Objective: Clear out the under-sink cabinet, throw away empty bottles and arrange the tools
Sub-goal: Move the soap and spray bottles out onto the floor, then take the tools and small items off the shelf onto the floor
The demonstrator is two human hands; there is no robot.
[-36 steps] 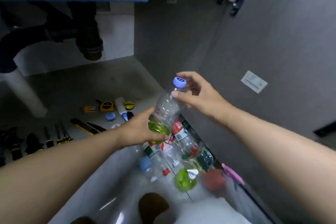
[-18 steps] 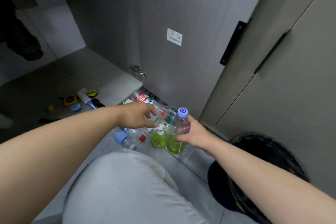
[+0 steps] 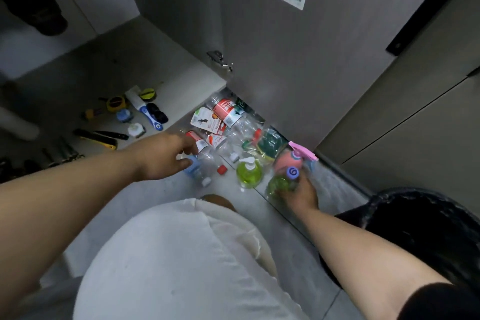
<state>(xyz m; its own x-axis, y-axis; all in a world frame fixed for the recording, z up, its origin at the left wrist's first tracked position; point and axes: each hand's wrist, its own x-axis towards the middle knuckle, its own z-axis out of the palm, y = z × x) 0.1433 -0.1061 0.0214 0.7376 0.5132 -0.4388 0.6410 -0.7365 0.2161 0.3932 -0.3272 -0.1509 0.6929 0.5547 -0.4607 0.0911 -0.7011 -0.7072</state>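
My right hand (image 3: 302,193) grips a clear bottle with green liquid and a purple-blue cap (image 3: 283,182), standing upright on the floor next to a green pump bottle (image 3: 249,173). My left hand (image 3: 163,157) hovers with loosely spread fingers over a pile of clear plastic bottles (image 3: 207,153) with red and white labels; it holds nothing. A pink spray bottle (image 3: 291,160) lies just behind the held bottle. Tools lie on the cabinet floor: a yellow tape measure (image 3: 115,104), a black and yellow utility knife (image 3: 97,136), and screwdrivers at the far left.
A black bin (image 3: 426,231) with a liner stands at the right, beside my right arm. The open grey cabinet door (image 3: 285,60) stands behind the bottles. A dark drain pipe (image 3: 41,15) hangs at the upper left. My knee in white fabric fills the foreground.
My right hand has carried the green-liquid bottle down and right and stood it on the floor by the pump bottle. My left hand let go of it and moved over the bottle pile.
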